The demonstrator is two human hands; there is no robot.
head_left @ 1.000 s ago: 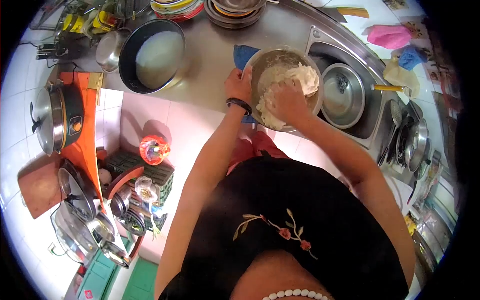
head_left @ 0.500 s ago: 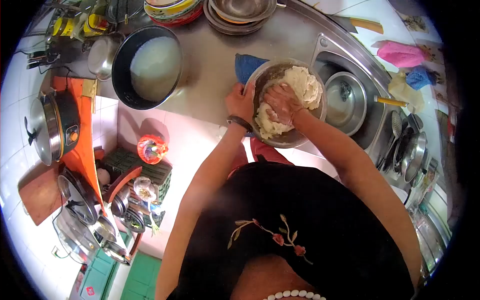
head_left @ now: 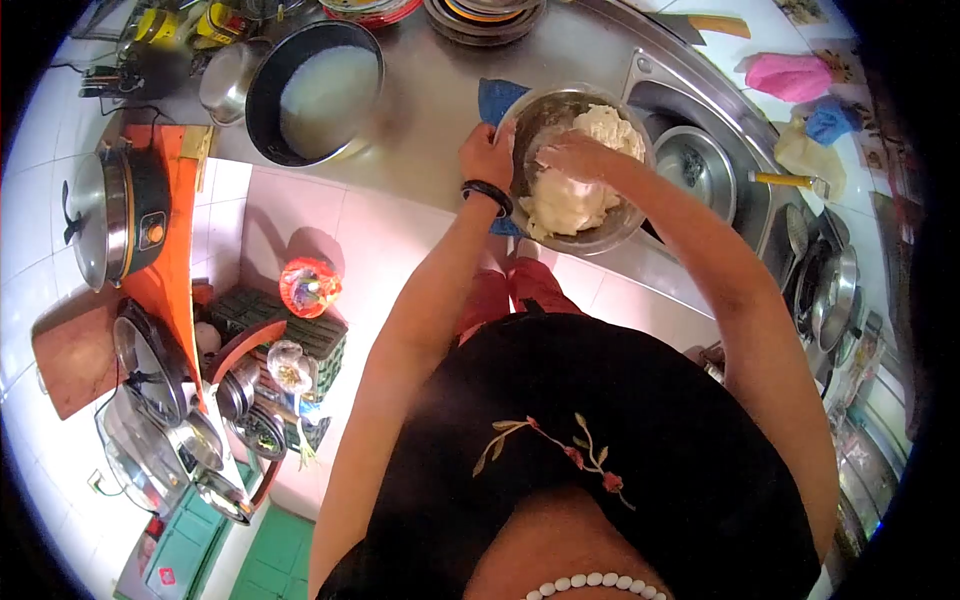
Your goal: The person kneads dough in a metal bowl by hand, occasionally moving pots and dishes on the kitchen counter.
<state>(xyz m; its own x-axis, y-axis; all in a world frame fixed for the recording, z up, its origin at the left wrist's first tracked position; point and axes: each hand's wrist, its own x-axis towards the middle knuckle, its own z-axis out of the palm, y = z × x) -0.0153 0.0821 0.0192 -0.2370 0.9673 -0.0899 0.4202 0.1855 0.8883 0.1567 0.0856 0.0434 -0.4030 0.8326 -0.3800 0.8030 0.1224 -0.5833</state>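
Note:
A round metal bowl (head_left: 632, 222) holds a pale, sticky mass of dough (head_left: 568, 206). My left hand (head_left: 487, 154) is closed on the bowl's left rim. Inside the bowl, my right hand (head_left: 578, 158) lies across the upper part of the dough, its fingers pointing left. Those fingers are blurred, so how far they are bent cannot be made out. A blue cloth (head_left: 498, 98) shows from under the bowl at its upper left.
Left on the steel counter (head_left: 425, 150) stands a black pot (head_left: 262, 125) with cloudy liquid. Stacked dishes (head_left: 485, 28) sit behind. Right of the bowl, a sink (head_left: 655, 100) contains a metal basin (head_left: 722, 165). A knife with a wooden handle (head_left: 720, 24) lies at the back.
My right hand has shifted from pressing down into the dough to lying across its upper part. The lower lump of dough looks larger and smoother. My left hand stays on the rim.

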